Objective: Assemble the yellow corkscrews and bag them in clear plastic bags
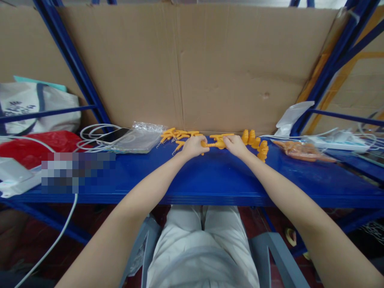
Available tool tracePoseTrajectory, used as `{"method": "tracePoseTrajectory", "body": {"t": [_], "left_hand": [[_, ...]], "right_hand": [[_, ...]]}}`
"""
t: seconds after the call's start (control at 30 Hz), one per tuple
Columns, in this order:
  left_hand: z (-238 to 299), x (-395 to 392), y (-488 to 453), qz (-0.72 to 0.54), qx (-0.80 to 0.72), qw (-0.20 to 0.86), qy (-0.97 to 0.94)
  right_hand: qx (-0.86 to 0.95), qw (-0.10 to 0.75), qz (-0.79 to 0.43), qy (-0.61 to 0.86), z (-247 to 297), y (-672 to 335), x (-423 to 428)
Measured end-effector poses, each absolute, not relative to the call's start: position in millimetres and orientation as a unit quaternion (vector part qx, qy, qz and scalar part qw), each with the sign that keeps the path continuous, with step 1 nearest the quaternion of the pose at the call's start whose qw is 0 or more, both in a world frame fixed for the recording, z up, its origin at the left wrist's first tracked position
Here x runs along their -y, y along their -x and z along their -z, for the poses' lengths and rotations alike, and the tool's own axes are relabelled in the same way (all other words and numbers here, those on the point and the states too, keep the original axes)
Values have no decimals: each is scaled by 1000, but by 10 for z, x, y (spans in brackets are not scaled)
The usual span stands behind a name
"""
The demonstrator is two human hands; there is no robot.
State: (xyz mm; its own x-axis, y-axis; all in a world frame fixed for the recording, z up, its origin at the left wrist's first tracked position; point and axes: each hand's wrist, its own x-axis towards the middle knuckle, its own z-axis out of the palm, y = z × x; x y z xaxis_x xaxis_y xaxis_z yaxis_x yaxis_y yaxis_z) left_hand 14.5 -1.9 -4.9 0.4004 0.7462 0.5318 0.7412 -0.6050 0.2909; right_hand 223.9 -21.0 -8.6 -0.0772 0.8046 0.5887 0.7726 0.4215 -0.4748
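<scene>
Over the blue shelf my left hand (193,147) is closed around one end of a ridged orange plastic piece (211,145). My right hand (236,145) is pinched on a wider orange part (221,142) at the other end, and the two look joined. Beside my left hand lie several branched orange pieces (180,134), some with thin silver spirals (174,151) sticking out. To the right of my right hand stand several stubby, ribbed orange pieces (251,138) in a loose curve. My fingers hide part of what I hold.
A clear plastic bag of orange pieces (307,151) lies at right, near a white power strip (339,143). At left are a flat case (139,140), a phone (115,135), white cables and a red bag (39,148). A cardboard sheet (210,68) stands behind the shelf (216,180).
</scene>
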Motion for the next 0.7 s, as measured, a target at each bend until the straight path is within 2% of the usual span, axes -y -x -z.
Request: {"method": "tracePoseTrajectory", "body": {"t": [0.43,0.7], "left_hand": [[11,129,-176,-295,-477,-69,-825],[35,-11,-88,-307,-498,-25,-811]], "right_hand": [[669,428,-184,579,128,-2186,159],[629,479,-391,471,85,-2182,256]]}}
